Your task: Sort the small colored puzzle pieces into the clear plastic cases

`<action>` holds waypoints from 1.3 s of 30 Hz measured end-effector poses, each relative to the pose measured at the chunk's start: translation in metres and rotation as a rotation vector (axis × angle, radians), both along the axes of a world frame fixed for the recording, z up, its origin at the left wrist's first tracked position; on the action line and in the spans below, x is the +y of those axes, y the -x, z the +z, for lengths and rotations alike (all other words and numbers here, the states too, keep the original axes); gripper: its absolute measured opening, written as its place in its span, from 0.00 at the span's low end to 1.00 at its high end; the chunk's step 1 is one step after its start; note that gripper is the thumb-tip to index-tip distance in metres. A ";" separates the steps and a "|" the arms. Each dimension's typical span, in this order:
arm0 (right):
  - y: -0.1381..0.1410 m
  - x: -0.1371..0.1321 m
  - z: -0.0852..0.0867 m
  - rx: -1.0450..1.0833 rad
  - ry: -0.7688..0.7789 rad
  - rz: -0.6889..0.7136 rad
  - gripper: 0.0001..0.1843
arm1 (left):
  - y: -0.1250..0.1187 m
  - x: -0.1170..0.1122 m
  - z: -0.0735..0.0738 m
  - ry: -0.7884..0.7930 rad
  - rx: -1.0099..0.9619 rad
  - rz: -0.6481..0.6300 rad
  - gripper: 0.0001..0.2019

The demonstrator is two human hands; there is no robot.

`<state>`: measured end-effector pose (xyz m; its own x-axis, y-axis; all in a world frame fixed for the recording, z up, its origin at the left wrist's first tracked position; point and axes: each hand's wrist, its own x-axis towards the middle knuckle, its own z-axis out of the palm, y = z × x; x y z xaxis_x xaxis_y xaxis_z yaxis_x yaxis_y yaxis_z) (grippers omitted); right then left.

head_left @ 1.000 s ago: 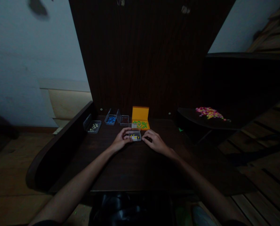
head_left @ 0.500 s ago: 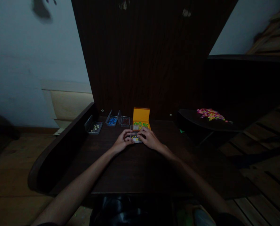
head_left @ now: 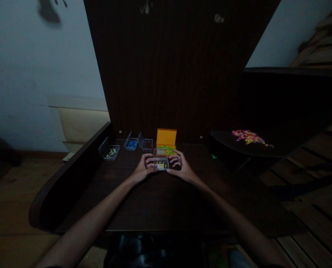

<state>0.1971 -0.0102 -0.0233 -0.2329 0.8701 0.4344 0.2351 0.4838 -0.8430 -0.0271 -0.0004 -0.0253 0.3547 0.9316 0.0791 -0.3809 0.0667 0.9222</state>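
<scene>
Midway along the dark table (head_left: 143, 208), just in front of an orange box (head_left: 166, 136) of green pieces (head_left: 168, 150), a clear plastic box (head_left: 159, 167) holds yellow pieces (head_left: 165, 165), its lid (head_left: 160, 153) raised. The left hand (head_left: 143, 168), half curled, grips its left side; the right hand (head_left: 184, 167) is loosely spread, thumb at the near right corner, fingers curved apart from the box.

Left forearm (head_left: 99, 215) and right forearm (head_left: 227, 208): bare, extended forward, converging. Left grip (head_left: 142, 168): fingers curved inward, thumb directed inward, closed in a hold. Right grip (head_left: 184, 167): fingers bent and parted, thumb extended inward below them. Grips face each other, apart.
</scene>
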 end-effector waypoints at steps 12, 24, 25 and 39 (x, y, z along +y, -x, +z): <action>0.004 -0.011 -0.014 0.064 0.034 0.010 0.51 | 0.000 -0.008 0.006 -0.193 0.157 -0.113 0.48; -0.003 -0.008 -0.017 -0.139 0.041 0.008 0.50 | 0.008 -0.009 0.009 -0.481 0.626 0.104 0.41; -0.003 -0.008 -0.017 -0.145 0.043 0.006 0.50 | 0.008 -0.009 0.009 -0.484 0.632 0.109 0.41; -0.002 -0.010 -0.013 -0.245 0.063 -0.042 0.49 | 0.009 -0.008 0.005 -0.579 0.881 0.068 0.39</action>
<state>0.1994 -0.0200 -0.0364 -0.2878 0.9048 0.3138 0.4549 0.4175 -0.7866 -0.0361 -0.0081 -0.0199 0.4512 0.8544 0.2576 0.4526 -0.4679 0.7591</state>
